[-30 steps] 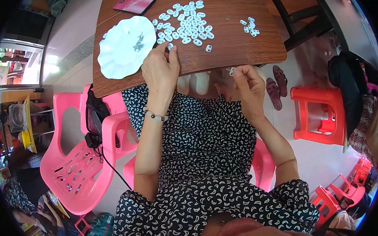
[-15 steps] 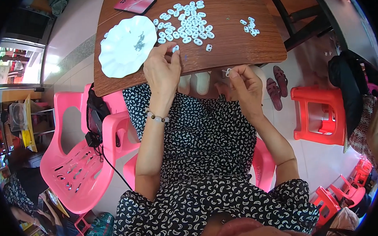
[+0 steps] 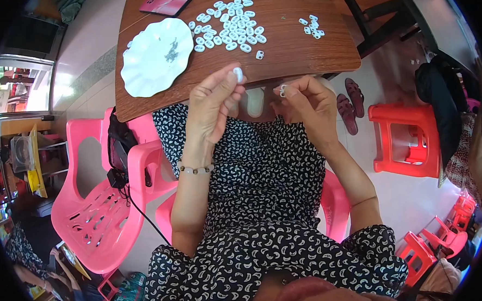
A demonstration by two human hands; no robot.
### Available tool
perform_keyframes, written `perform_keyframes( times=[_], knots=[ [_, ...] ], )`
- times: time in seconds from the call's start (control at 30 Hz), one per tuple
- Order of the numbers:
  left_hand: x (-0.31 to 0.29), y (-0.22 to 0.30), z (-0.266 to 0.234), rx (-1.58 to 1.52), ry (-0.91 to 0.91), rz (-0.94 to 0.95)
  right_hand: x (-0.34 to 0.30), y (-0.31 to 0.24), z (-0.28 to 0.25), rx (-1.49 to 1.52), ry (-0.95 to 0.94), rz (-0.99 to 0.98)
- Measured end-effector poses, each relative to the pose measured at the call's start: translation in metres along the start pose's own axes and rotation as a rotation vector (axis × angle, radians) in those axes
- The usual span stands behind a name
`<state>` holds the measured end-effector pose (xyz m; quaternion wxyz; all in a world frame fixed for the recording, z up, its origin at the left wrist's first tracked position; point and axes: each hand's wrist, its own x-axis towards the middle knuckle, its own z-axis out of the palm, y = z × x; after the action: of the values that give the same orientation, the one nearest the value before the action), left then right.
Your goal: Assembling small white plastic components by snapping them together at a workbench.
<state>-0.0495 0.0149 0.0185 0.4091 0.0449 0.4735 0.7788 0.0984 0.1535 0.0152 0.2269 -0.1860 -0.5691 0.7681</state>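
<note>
Just off the table's near edge, my left hand (image 3: 210,106) pinches a small white oval plastic piece (image 3: 238,74) between thumb and fingertips. To its right my right hand (image 3: 316,109) grips a tiny white piece with loops (image 3: 282,90); its exact kind is too small to tell. Beyond my hands, many white oval two-holed pieces (image 3: 240,28) lie scattered on the brown wooden table (image 3: 296,57). One smaller white piece (image 3: 259,55) sits apart, nearer me. A white scalloped plate (image 3: 144,63) at the left carries small grey bits (image 3: 172,51).
Several smaller white pieces (image 3: 314,28) form a cluster at the table's right. A pink phone (image 3: 165,4) lies at the far left. Pink armchair (image 3: 100,212) on the left, red stool (image 3: 404,139) on the right, dark sandals (image 3: 346,112) beside the table. A cable hangs by the armchair.
My left hand has lifted an oval piece off the table and brought it nearer and rightward. My right hand has shifted slightly left, still gripping its small piece, so the hands are closer together.
</note>
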Motion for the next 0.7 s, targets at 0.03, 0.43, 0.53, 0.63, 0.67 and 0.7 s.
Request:
perform_keyframes(
  times=[0.03,0.43,0.53,0.63,0.67,0.7],
  knots=[
    [-0.001,-0.004,-0.005,-0.072,-0.063,-0.053,-0.001,-0.003,0.003,0.01,-0.002,-0.038],
    [-0.02,-0.028,0.012,-0.11,-0.115,-0.117,-0.004,-0.009,0.009,-0.023,-0.024,-0.073],
    [-0.021,-0.028,0.012,-0.095,-0.127,-0.101,-0.004,-0.009,0.009,-0.016,-0.003,-0.051],
    [-0.021,-0.028,0.014,-0.087,-0.122,-0.09,-0.004,-0.006,0.008,-0.033,0.008,-0.06],
    [-0.021,-0.028,0.015,-0.076,-0.111,-0.081,-0.004,-0.006,0.008,-0.032,0.009,-0.06],
    [-0.021,-0.028,0.016,-0.075,-0.111,-0.082,-0.004,-0.005,0.007,-0.039,0.007,-0.061]
  ],
)
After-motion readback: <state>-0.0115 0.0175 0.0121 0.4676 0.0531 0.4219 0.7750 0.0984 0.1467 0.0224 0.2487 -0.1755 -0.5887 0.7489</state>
